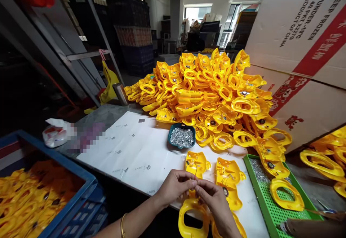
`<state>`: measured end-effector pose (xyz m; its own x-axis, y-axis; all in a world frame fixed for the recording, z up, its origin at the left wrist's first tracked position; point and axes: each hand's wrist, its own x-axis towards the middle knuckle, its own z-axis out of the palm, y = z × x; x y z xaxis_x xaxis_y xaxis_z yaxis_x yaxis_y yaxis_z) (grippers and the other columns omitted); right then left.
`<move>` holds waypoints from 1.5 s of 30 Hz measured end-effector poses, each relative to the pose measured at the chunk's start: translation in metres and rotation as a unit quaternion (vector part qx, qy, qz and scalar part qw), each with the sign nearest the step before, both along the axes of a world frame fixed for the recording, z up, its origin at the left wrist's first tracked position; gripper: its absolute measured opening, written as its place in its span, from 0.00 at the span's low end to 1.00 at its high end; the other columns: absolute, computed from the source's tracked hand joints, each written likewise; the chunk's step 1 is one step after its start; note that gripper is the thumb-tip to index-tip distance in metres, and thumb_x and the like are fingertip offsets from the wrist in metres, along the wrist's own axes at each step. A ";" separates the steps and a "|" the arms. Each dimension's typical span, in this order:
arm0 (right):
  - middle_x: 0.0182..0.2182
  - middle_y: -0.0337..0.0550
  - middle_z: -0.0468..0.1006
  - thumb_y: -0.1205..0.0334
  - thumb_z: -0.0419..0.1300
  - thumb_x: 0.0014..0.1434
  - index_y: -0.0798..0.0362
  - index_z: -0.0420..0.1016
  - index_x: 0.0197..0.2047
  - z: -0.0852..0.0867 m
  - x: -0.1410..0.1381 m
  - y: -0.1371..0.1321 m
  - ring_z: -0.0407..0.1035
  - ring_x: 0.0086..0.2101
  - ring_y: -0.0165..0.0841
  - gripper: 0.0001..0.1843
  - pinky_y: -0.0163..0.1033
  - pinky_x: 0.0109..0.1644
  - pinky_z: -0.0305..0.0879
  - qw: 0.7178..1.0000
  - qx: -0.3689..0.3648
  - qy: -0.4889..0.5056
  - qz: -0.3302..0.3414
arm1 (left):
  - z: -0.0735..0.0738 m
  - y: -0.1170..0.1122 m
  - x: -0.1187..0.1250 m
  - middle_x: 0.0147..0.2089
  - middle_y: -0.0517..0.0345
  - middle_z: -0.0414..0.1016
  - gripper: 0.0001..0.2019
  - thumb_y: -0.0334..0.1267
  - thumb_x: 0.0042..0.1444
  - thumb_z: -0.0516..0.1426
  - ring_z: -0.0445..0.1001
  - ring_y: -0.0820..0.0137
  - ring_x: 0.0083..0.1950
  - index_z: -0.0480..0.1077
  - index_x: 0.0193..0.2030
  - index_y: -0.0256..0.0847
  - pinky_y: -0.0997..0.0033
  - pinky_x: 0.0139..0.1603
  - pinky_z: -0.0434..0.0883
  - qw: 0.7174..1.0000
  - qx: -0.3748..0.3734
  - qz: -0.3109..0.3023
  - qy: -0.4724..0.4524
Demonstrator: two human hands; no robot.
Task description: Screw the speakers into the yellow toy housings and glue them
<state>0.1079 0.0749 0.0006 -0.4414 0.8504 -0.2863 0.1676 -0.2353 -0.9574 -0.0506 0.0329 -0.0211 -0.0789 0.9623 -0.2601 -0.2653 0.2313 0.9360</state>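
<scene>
My left hand [177, 185] and my right hand [213, 198] meet fingertip to fingertip over a yellow plastic shell [195, 161] with a ring-shaped handle [181, 223]. Both are closed in a pinch on thin reddish wires [195, 176] that rise from the shell; the exact ends are hidden by the fingers. To the right lies a second yellow shell [228, 171], open side up, with wires and a small round part inside. Ahead of the hands sits a dark green dish [170, 140] filled with small shiny metal pieces.
A large heap of yellow shells [189, 97] covers the back of the white-sheeted table [129, 140]. At right are a green perforated tray [283, 198] and printed cartons [302, 61]. A blue crate [89, 180] of yellow parts stands left; a metal cup [120, 94] is behind.
</scene>
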 end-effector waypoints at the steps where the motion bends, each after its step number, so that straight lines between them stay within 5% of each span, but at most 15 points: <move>1: 0.26 0.42 0.78 0.45 0.70 0.48 0.54 0.83 0.37 0.001 0.001 0.002 0.66 0.25 0.28 0.21 0.31 0.26 0.62 1.000 0.013 -0.016 0.021 | 0.001 0.000 0.000 0.30 0.55 0.79 0.20 0.53 0.47 0.67 0.71 0.73 0.27 0.80 0.36 0.37 0.76 0.28 0.68 1.000 0.018 0.004 0.019; 4: 0.27 0.44 0.79 0.45 0.66 0.52 0.55 0.82 0.36 0.003 0.000 0.014 0.67 0.24 0.30 0.20 0.33 0.26 0.64 0.990 0.092 -0.073 0.075 | 0.005 -0.001 0.002 0.40 0.51 0.81 0.16 0.49 0.53 0.63 0.77 0.65 0.39 0.81 0.40 0.38 0.69 0.42 0.74 0.993 0.067 -0.003 0.098; 8: 0.23 0.43 0.78 0.44 0.64 0.51 0.52 0.79 0.29 0.011 -0.002 0.028 0.71 0.24 0.35 0.19 0.36 0.26 0.68 0.965 0.211 -0.116 0.099 | 0.020 -0.009 0.000 0.39 0.55 0.81 0.17 0.45 0.58 0.58 0.76 0.67 0.36 0.78 0.50 0.40 0.70 0.41 0.74 0.968 0.109 -0.006 0.228; 12: 0.25 0.43 0.79 0.44 0.66 0.50 0.51 0.78 0.31 0.024 0.001 0.023 0.71 0.24 0.34 0.18 0.36 0.25 0.68 0.971 0.201 -0.112 0.067 | 0.032 -0.027 -0.013 0.38 0.56 0.80 0.12 0.43 0.61 0.57 0.74 0.69 0.38 0.78 0.46 0.44 0.70 0.43 0.73 0.918 0.119 0.079 0.369; 15: 0.27 0.43 0.79 0.47 0.67 0.50 0.52 0.77 0.34 0.030 0.002 0.015 0.69 0.22 0.31 0.17 0.35 0.23 0.66 0.983 0.145 -0.101 0.047 | 0.023 -0.045 -0.025 0.41 0.54 0.78 0.07 0.41 0.58 0.61 0.72 0.64 0.47 0.78 0.40 0.43 0.63 0.52 0.69 0.858 0.092 0.119 0.490; 19: 0.32 0.44 0.78 0.52 0.63 0.56 0.52 0.77 0.33 0.022 -0.002 0.003 0.73 0.28 0.32 0.11 0.38 0.32 0.70 0.974 0.189 -0.115 0.058 | 0.006 -0.065 -0.025 0.51 0.53 0.75 0.15 0.52 0.49 0.68 0.66 0.56 0.57 0.78 0.39 0.46 0.51 0.59 0.62 0.812 0.040 0.039 0.581; 24: 0.33 0.42 0.73 0.59 0.61 0.59 0.52 0.80 0.36 0.004 -0.005 -0.005 0.67 0.26 0.29 0.08 0.38 0.33 0.66 0.933 0.295 -0.188 0.079 | 0.006 -0.070 -0.013 0.56 0.54 0.72 0.12 0.52 0.51 0.67 0.63 0.56 0.61 0.78 0.36 0.48 0.46 0.63 0.55 0.806 0.042 0.003 0.591; 35: 0.31 0.40 0.71 0.62 0.61 0.61 0.53 0.79 0.37 0.004 -0.003 -0.018 0.65 0.26 0.28 0.06 0.35 0.32 0.62 0.907 0.330 -0.232 0.121 | 0.008 -0.073 -0.013 0.59 0.54 0.71 0.07 0.47 0.55 0.65 0.60 0.54 0.66 0.79 0.34 0.48 0.38 0.67 0.47 0.816 0.047 -0.028 0.575; 45: 0.33 0.42 0.75 0.59 0.53 0.68 0.53 0.78 0.43 -0.008 -0.004 -0.040 0.68 0.29 0.27 0.13 0.33 0.25 0.52 0.762 0.543 -0.332 0.120 | 0.007 -0.072 -0.019 0.57 0.55 0.74 0.05 0.41 0.60 0.61 0.61 0.56 0.66 0.79 0.35 0.48 0.41 0.67 0.50 0.818 0.077 -0.029 0.569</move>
<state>0.1036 0.0354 -0.0074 -0.6867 0.6618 0.3006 0.6129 0.7496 -0.2502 -0.0694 -0.0391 -0.0143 -0.1387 0.9875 0.0746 0.8056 0.0687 0.5884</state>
